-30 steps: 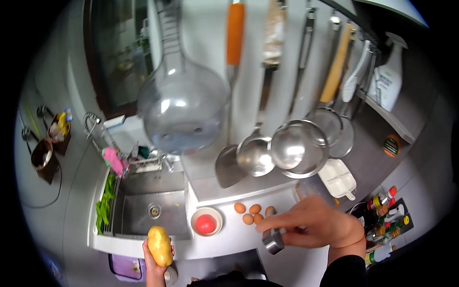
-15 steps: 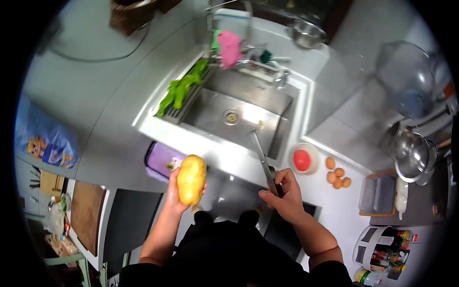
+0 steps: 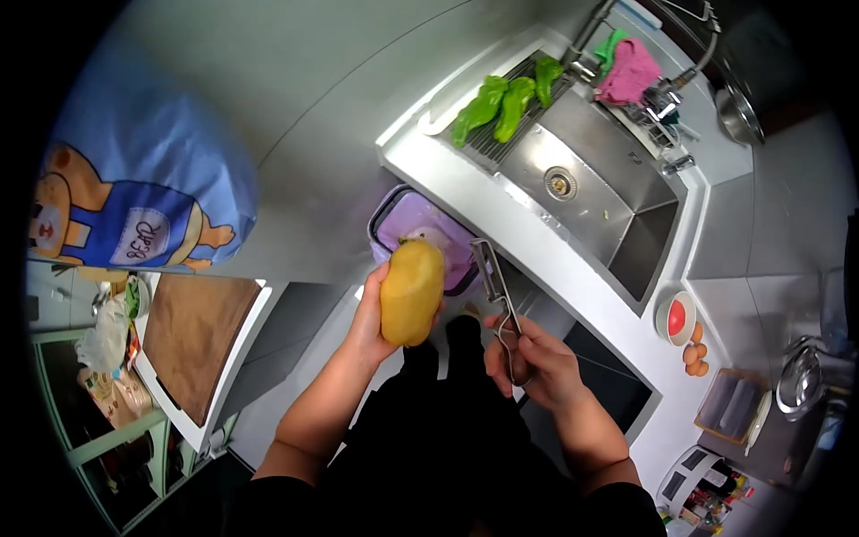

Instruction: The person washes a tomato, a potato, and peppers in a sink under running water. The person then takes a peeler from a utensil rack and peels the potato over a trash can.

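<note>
A large yellow potato (image 3: 412, 293) is upright in my left hand (image 3: 369, 315), whose fingers wrap round its lower side. My right hand (image 3: 539, 362) is closed round the looped handle of a metal peeler (image 3: 497, 291). The peeler's head points up and stands a little to the right of the potato, apart from it. Beyond both hands and lower down is a bin with a purple liner (image 3: 429, 219), partly hidden by the potato.
Green peppers (image 3: 513, 109) lie on a rack beside the steel sink (image 3: 591, 170). On the right counter are a bowl with a red item (image 3: 676, 318), several eggs (image 3: 695, 350) and a clear container (image 3: 732, 404). A brown board (image 3: 199, 340) lies at the left.
The view has swung left and down, away from the hanging utensils, onto the bin. My left hand still holds the potato. The peeler in my right hand now shows clearly and is nearer the potato.
</note>
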Motion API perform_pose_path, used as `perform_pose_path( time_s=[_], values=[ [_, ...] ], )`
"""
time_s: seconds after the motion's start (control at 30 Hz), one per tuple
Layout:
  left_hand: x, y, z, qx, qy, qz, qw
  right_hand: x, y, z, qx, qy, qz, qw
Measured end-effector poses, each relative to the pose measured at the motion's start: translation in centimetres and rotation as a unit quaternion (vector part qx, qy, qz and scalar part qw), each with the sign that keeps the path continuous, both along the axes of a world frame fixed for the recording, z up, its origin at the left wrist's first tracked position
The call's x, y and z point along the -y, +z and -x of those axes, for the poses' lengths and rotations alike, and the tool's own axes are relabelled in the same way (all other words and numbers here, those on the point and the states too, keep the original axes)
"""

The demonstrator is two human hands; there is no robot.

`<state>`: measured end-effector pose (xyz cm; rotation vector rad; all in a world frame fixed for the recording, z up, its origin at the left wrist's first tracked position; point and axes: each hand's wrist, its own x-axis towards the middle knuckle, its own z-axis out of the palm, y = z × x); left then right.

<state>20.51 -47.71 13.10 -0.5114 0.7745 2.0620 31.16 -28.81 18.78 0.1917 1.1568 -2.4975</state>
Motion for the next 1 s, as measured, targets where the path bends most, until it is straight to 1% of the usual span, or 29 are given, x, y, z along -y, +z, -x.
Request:
perform_pose_path(
  time_s=[0.03,0.1,0.13,0.2,0.23,0.27,0.3,0.33,0.37,0.4,0.43,0.47,0.5,0.53,0.6,0.73,0.83,0.9,0.93,1.0],
  values=[
    [0.3,0.0,0.2,-0.008,0.005,-0.001,1.000,0.2,-0.2,0.4,0.008,0.008,0.002,1.000],
    [0.7,-0.2,0.5,-0.019,0.010,-0.019,1.000,0.5,-0.6,1.1,-0.001,0.035,0.066,0.997],
    [0.9,-0.1,0.7,-0.018,0.015,-0.017,1.000,0.4,-0.7,1.6,0.000,0.040,0.069,0.997],
    [0.9,0.2,1.1,-0.019,0.021,-0.013,1.000,0.2,-1.1,2.3,0.037,0.066,0.114,0.991],
    [0.9,0.1,1.4,-0.016,0.023,-0.010,1.000,0.4,-1.0,2.5,0.073,0.030,0.076,0.994],
    [0.9,-0.1,1.7,-0.011,0.021,-0.013,1.000,0.6,-1.4,2.6,0.077,0.031,0.078,0.994],
    [0.8,-0.4,2.1,-0.007,0.018,-0.017,1.000,0.8,-2.1,2.8,-0.013,0.004,-0.145,0.989],
    [0.5,-0.7,2.4,-0.005,0.018,-0.016,1.000,0.9,-2.9,2.9,-0.103,-0.024,-0.360,0.927],
    [0.1,-1.2,2.6,0.016,0.033,-0.013,0.999,0.8,-3.8,3.1,-0.215,-0.049,-0.491,0.843],
    [-0.2,-1.5,2.8,0.037,0.049,-0.009,0.998,0.9,-4.3,3.4,-0.213,-0.048,-0.491,0.844],
    [-0.4,-1.6,2.8,0.040,0.049,-0.008,0.998,1.0,-4.7,3.6,-0.290,-0.030,-0.581,0.760],
    [-0.6,-1.8,2.9,0.025,0.035,-0.015,0.999,1.1,-5.1,3.7,-0.359,-0.011,-0.659,0.660],
    [-0.7,-1.9,2.8,0.011,0.019,-0.022,1.000,1.2,-5.7,3.7,-0.354,-0.003,-0.684,0.637],
    [-0.8,-2.1,2.8,0.015,0.019,-0.019,1.000,1.1,-6.0,3.7,-0.351,-0.002,-0.683,0.641],
    [-1.0,-2.4,2.9,0.045,0.006,-0.039,0.998,0.8,-6.4,4.2,-0.366,0.021,-0.704,0.608],
    [-1.5,-2.3,2.9,0.052,-0.003,-0.027,0.998,-0.2,-7.6,5.2,-0.386,0.022,-0.699,0.601],
    [-1.7,-2.7,2.9,0.050,-0.006,-0.015,0.999,-0.7,-8.5,5.9,-0.382,0.032,-0.689,0.615],
    [-1.9,-3.1,3.0,0.056,0.024,-0.022,0.998,-0.9,-9.2,6.1,-0.363,0.044,-0.679,0.637],
    [-1.9,-3.3,2.9,0.057,0.026,-0.020,0.998,-1.1,-9.8,6.2,-0.364,0.045,-0.677,0.638],
    [-1.8,-3.8,2.5,0.088,0.058,0.000,0.994,-1.1,-11.1,6.2,-0.351,0.049,-0.659,0.663]
  ],
)
